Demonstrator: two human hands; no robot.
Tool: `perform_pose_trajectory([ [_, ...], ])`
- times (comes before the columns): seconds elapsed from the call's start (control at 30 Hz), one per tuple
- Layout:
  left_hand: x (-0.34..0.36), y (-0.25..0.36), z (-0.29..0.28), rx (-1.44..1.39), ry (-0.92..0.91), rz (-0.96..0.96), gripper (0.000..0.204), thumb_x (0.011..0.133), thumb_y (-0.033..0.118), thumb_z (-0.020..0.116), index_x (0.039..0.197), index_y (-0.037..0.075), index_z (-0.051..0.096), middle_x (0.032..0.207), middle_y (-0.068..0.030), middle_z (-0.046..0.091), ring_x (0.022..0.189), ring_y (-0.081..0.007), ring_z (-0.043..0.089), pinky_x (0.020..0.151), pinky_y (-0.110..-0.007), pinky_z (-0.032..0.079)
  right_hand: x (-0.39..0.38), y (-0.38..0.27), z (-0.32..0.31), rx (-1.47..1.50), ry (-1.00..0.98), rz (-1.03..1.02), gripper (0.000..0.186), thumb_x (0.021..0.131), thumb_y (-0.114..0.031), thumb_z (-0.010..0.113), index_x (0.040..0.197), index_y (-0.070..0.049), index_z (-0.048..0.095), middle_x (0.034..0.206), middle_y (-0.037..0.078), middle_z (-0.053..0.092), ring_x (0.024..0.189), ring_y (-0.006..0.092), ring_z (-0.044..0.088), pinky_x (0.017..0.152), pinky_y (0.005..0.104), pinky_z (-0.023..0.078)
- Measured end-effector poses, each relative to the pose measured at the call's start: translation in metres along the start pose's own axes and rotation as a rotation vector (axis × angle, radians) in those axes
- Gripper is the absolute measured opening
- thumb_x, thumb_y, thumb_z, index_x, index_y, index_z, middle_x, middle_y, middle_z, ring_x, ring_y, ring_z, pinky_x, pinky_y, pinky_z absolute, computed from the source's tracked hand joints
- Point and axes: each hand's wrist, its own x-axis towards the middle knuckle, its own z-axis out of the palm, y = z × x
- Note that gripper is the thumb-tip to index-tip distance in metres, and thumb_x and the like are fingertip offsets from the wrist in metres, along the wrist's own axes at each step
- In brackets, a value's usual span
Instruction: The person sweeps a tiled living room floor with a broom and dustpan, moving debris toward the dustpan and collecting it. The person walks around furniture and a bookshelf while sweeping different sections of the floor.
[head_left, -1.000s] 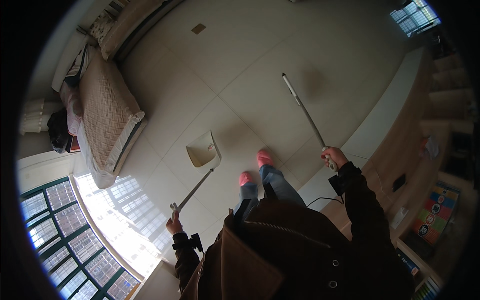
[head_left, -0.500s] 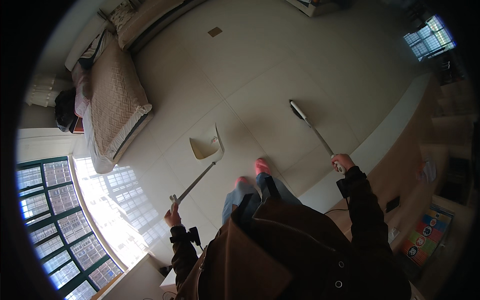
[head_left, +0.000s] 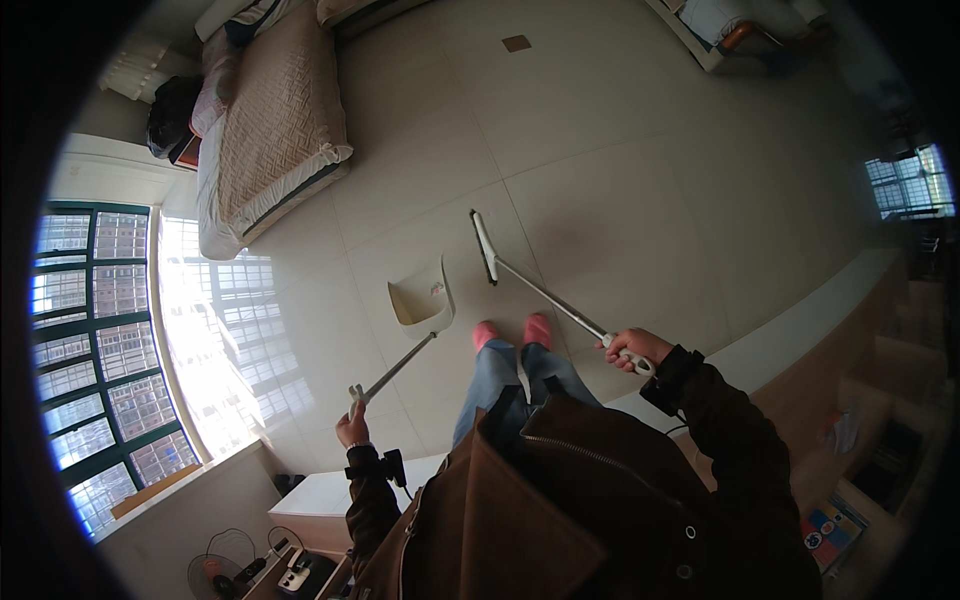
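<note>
My left hand (head_left: 352, 428) is closed round the top of the handle of a cream dustpan (head_left: 422, 303). Its scoop is low at the tiled floor, left of my feet, with the mouth facing away from me. In my right hand (head_left: 636, 350) is the pale grip of a long-handled broom (head_left: 545, 292), fingers wrapped round it. The broom's narrow white head with dark bristles (head_left: 484, 247) lies ahead of my feet, a short way right of the dustpan. Whether anything lies inside the scoop is hard to make out.
A bed (head_left: 280, 120) with a quilted beige cover stands at the far left. A small brown piece (head_left: 516, 43) lies on the far floor. Along the right runs a low pale ledge (head_left: 780, 325) with shelving. Behind my left arm are a fan (head_left: 215, 575) and a bright window (head_left: 120, 350).
The broom has swung left, its head now near the dustpan and turned. My right hand has moved left with it. The view has turned; the dustpan stays in my left hand.
</note>
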Motion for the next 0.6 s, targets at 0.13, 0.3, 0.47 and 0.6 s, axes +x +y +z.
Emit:
perform_pose_trajectory([
  [0.13, -0.017, 0.005, 0.004, -0.076, 0.061, -0.124, 0.033, 0.066, 0.027, 0.066, 0.073, -0.004, 0.062, 0.050, 0.0010, 0.048, 0.044, -0.0065, 0.039, 0.040, -0.023, 0.028, 0.102, -0.080, 0.031, -0.060, -0.105, 0.108, 0.006, 0.071, -0.004, 0.046, 0.074, 0.002, 0.045, 0.061, 0.005, 0.046, 0.041, 0.0050, 0.042, 0.034, 0.0169, 0.035],
  [0.3, -0.027, -0.005, 0.039, -0.116, 0.141, -0.188, 0.033, 0.065, 0.027, 0.066, 0.072, -0.004, 0.062, 0.049, 0.0007, 0.048, 0.043, -0.0066, 0.039, 0.040, -0.024, 0.028, 0.202, -0.164, 0.006, 0.000, -0.105, 0.164, 0.009, 0.073, -0.005, 0.047, 0.067, 0.002, 0.044, 0.057, 0.003, 0.045, 0.039, 0.0037, 0.041, 0.033, 0.0135, 0.035],
  [0.47, -0.026, -0.005, 0.080, 0.008, 0.216, -0.036, 0.032, 0.066, 0.027, 0.064, 0.069, -0.005, 0.061, 0.048, -0.0016, 0.050, 0.044, -0.0077, 0.041, 0.042, -0.026, 0.031, 0.198, -0.194, -0.112, 0.396, 0.120, -0.040, 0.013, 0.074, -0.006, 0.047, 0.080, 0.003, 0.039, 0.070, 0.009, 0.046, 0.043, 0.0033, 0.040, 0.033, 0.0117, 0.035],
  [0.6, -0.025, 0.007, 0.079, 0.041, 0.190, -0.029, 0.031, 0.066, 0.027, 0.064, 0.066, -0.004, 0.061, 0.048, -0.0013, 0.049, 0.044, -0.0077, 0.040, 0.042, -0.026, 0.031, 0.127, -0.183, -0.212, 0.602, 0.010, -0.200, 0.018, 0.075, -0.005, 0.048, 0.088, 0.000, 0.036, 0.075, 0.011, 0.047, 0.046, 0.0039, 0.039, 0.034, 0.0118, 0.036],
])
